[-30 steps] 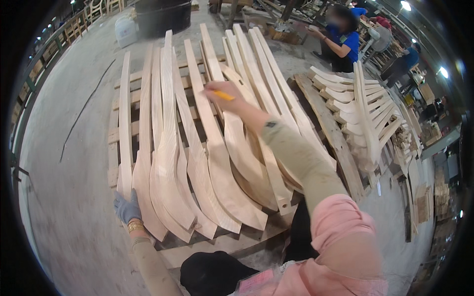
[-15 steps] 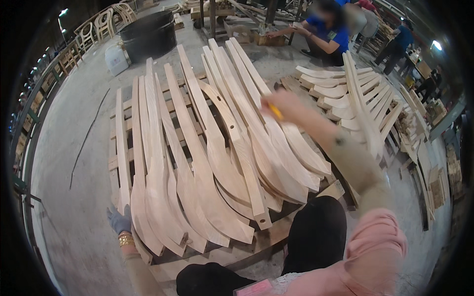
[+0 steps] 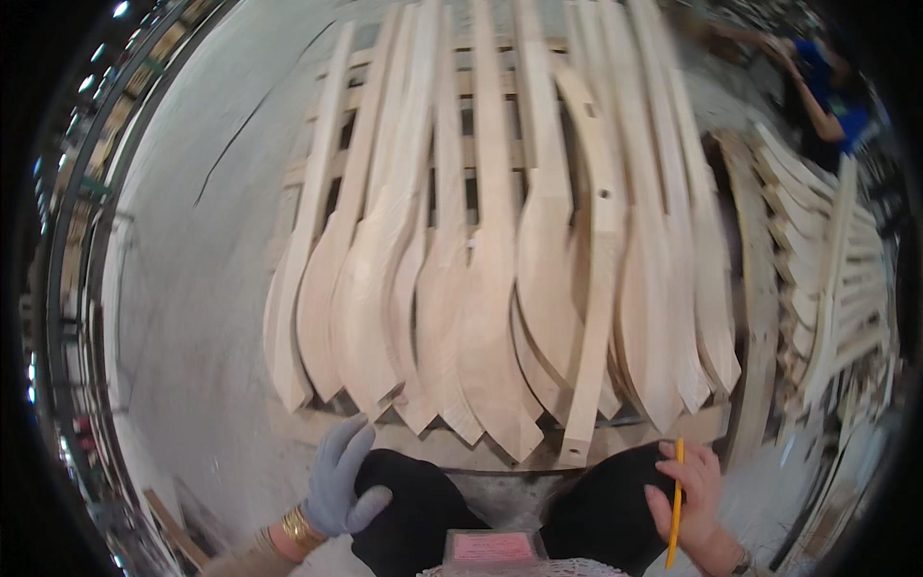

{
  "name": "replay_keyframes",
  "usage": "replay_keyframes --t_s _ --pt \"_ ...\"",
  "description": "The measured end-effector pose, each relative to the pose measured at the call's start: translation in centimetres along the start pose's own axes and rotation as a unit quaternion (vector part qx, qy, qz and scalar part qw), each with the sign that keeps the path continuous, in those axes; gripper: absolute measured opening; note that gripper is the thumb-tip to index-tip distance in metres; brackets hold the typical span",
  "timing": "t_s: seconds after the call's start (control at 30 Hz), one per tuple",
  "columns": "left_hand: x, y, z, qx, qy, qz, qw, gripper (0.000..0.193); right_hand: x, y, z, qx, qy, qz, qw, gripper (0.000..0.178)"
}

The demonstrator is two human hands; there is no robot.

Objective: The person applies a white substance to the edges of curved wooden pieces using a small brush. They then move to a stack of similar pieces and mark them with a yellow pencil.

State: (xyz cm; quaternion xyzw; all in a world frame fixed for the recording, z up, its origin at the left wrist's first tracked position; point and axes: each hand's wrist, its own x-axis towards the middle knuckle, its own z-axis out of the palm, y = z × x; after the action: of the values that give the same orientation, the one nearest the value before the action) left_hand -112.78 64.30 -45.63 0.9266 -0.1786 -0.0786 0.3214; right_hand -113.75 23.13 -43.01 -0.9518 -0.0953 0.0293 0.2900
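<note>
My left hand [image 3: 338,481], in a grey glove with gold bangles at the wrist, is open beside my left knee and holds nothing. Above my right knee, my bare right hand [image 3: 700,495] has a slim yellow pencil [image 3: 675,519] between thumb and fingers. In front of both hands lie several long, pale wooden chair legs [image 3: 495,308], side by side with their broad curved ends toward me. A narrower curved wooden piece [image 3: 604,245] with slots and holes rests on top of them, right of the middle.
The wooden pieces lie on a slatted pallet [image 3: 711,423]. To the right, a second stack of curved pieces [image 3: 803,260] sits by a plank. At the upper right crouches a person in a blue shirt [image 3: 817,87]. A thin dark strip [image 3: 245,125] lies on the left floor.
My view has tilted down. My right hand has drawn back from above the wooden pieces to my right knee, still with the pencil. My left hand has left the pieces' left edge.
</note>
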Motion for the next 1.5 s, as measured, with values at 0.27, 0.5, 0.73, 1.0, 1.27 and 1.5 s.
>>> replay_keyframes --t_s 0.27,0.5,0.73,1.0,1.27,1.5 --pt "0.4 4.3 -2.5 -0.067 -0.117 -0.032 0.99 0.057 0.2 1.4 -3.9 0.127 -0.134 0.055 0.981 0.027" --pt "-1.4 9.2 -4.1 -0.097 -0.177 -0.065 0.977 0.055 -2.2 -1.1 -7.4 0.173 -0.234 0.116 0.95 0.023" --pt "-4.8 13.6 -4.4 -0.058 -0.213 -0.083 0.972 0.052 -7.3 -3.8 -8.3 0.149 -0.283 0.169 0.932 0.025" --pt "-7.3 17.7 -0.5 0.025 -0.252 -0.046 0.966 0.049 -10.7 -5.3 -6.8 0.064 -0.325 0.221 0.917 0.031" --pt "-3.1 21.5 1.1 0.185 -0.391 0.008 0.901 0.057 -12.5 -7.4 -7.5 0.027 -0.343 0.337 0.877 0.034" --pt "5.3 27.7 2.9 0.037 -0.251 -0.132 0.958 0.049 -13.8 -6.3 -9.8 0.168 -0.276 0.594 0.737 0.061"
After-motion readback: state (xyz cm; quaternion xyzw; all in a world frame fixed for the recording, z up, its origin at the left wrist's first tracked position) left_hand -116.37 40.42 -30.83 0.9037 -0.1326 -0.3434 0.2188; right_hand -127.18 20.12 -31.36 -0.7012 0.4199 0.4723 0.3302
